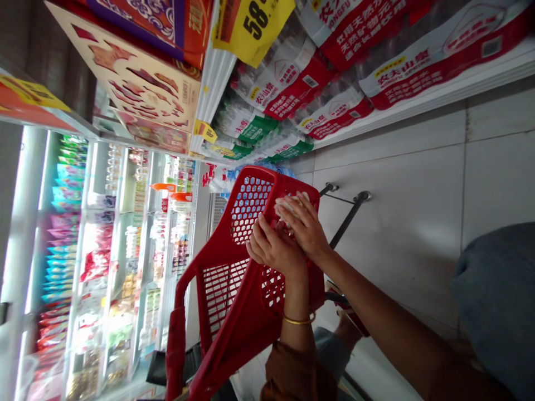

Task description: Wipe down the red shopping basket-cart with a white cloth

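Note:
The view is turned on its side. My left hand [278, 249], with a gold bangle [298, 319] on its wrist, is in front of a red shopping cart [234, 253]. Its fingers are curled, and its palm side is hidden. Pressed up against it is my right hand [307, 227], whose fingers bend over a small pale thing that I cannot make out. Both hands overlap the cart's perforated end panel, and contact with the plastic is unclear. Brown sleeves cover part of my arms.
Wrapped packs of bottled water [288, 72] line a low shelf beside the cart. Boxed goods [137, 83] and a yellow price tag [254, 28] are above them. Lit shelves [137, 245] hold packaged goods. Tiled floor [401, 189] lies beyond the cart, near a denim-clad leg [499, 301].

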Action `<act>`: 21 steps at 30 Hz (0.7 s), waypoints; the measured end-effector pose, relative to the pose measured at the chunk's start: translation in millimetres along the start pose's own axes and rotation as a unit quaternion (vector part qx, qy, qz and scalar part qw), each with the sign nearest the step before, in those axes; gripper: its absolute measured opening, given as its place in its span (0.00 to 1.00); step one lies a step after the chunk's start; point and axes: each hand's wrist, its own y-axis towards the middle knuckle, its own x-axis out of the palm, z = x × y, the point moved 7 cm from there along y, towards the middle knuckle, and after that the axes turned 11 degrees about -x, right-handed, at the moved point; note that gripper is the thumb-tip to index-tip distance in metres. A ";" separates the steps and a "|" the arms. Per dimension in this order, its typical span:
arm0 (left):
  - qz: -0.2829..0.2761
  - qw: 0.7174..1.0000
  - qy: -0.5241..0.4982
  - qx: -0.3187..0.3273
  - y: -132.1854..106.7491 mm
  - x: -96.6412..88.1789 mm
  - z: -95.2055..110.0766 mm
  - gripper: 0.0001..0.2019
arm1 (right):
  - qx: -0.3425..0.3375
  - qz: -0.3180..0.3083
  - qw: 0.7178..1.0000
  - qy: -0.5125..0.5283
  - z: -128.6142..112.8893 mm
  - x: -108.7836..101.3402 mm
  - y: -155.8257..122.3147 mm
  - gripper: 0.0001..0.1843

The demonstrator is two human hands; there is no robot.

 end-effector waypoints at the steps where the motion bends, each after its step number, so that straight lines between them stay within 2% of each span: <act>1: 0.000 1.000 -0.001 -0.002 -0.1 -0.6 0.4 0.21 | -0.008 -0.006 1.000 -0.001 -1.4 1.1 4.8 0.32; 4: -0.002 1.000 -0.003 -0.002 -0.4 -2.0 2.0 0.21 | -0.019 -0.013 1.000 -0.002 1.5 4.5 5.9 0.33; 7: -0.007 1.000 -0.005 -0.001 -0.4 -2.6 2.3 0.21 | -0.010 -0.003 1.000 -0.012 9.4 6.6 -5.5 0.35; 12: -0.026 0.999 -0.012 -0.014 0.4 -0.3 0.0 0.22 | 0.023 0.005 0.999 -0.033 19.7 7.7 -24.3 0.36; 21: -0.015 1.000 -0.010 -0.016 0.6 -0.9 0.1 0.21 | 0.088 0.002 0.995 -0.037 39.7 4.9 -54.2 0.32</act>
